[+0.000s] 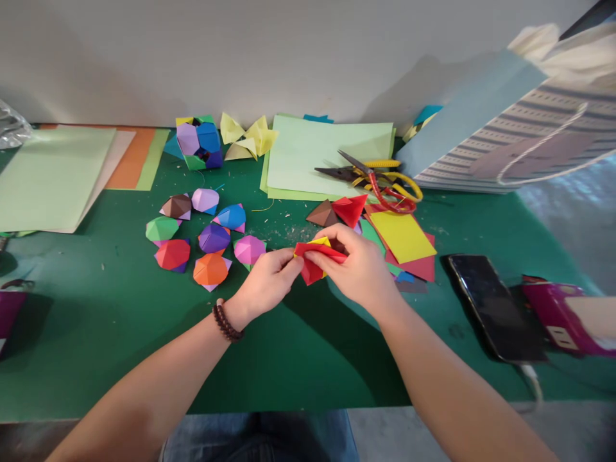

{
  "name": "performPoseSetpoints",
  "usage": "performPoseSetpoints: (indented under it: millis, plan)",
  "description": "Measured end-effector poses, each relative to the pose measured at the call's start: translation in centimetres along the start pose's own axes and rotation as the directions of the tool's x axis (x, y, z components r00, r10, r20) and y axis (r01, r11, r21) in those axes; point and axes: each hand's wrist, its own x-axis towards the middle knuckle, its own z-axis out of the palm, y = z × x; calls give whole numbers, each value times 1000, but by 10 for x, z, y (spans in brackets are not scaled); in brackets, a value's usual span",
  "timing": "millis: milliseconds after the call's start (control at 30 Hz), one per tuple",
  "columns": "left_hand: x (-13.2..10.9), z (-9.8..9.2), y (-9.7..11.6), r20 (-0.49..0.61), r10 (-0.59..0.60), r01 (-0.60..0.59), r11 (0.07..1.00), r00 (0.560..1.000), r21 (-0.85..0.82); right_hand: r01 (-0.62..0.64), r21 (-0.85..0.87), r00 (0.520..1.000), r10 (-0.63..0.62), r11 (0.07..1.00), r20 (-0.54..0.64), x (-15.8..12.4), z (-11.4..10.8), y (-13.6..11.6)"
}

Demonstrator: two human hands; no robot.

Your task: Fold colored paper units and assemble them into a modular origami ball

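Between my two hands is a folded red and yellow paper piece [314, 260], held a little above the green table. My left hand [269, 279] pinches its left edge between thumb and fingers. My right hand [359, 266] grips its right side, the thumb lying along the red fold and the fingers behind it, partly hidden. Left of my hands sit several faceted folded paper pieces, among them a pink one [249, 249], an orange one [211, 269] and a red one [172, 255]. Just beyond my right hand lie a brown folded piece [322, 213] and a red folded piece [350, 209].
Yellow paper squares [403, 236] lie on the right, near scissors [397, 199] and pliers [341, 173] on green sheets [308, 144]. A phone [493, 305] with a cable and a striped paper bag [524, 122] stand farther right. A multicoloured paper ball [199, 142] sits by the wall.
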Motion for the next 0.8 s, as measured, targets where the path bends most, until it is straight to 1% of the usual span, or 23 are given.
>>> performPoseSetpoints:
  millis: [100,267,367,433,500,567,633,800]
  plan:
    - [1,-1,-2,11,15,-15,1000,1000,6,-2,11,1000,2,1000,4,0,0,0]
    - [2,-3,-2,52,16,-13,998,999,-65,-34,61,999,33,998,20,0,-1,0]
    - [0,-1,0,120,49,-25,981,992,-191,-81,133,997,78,988,24,1,-4,-1]
    - [-1,0,1,185,89,-28,950,979,-311,-116,196,993,111,974,36,2,-6,-2]
    - [-2,0,2,234,114,-17,925,966,-380,-139,240,990,130,961,52,3,-8,-3]
    - [-2,-1,3,246,109,-10,928,963,-373,-146,248,989,136,958,57,3,-8,-4]
    - [-2,-1,3,234,92,-12,948,968,-319,-137,232,990,127,963,57,3,-9,-4]
    - [0,-3,2,221,57,-4,972,973,-236,-92,131,995,86,987,48,0,-9,-2]
